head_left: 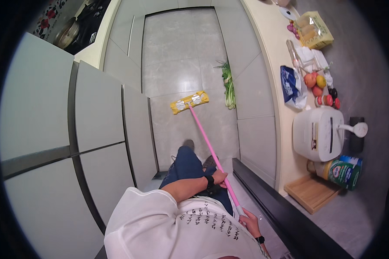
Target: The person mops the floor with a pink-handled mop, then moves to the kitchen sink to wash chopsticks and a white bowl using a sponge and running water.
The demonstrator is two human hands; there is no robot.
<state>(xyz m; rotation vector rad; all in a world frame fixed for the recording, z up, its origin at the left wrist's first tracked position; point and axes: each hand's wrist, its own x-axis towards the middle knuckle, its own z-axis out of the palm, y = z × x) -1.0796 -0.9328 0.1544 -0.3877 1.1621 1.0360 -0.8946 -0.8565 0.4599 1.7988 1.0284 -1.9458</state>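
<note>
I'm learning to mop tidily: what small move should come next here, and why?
Probably a short push of the yellow mop head forward and slightly left. The left hand and right hand both grip the pink handle, bare floor lies ahead, and the leafy greens lie close on the right, so bearing left should avoid them.

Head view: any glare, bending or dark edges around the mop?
In the head view, a soft bright reflection lies on the floor just beyond the mop head, whose outline reads clearly; also in the head view, the right-hand counter's edge bows, and the picture's corners fall to black.
</note>
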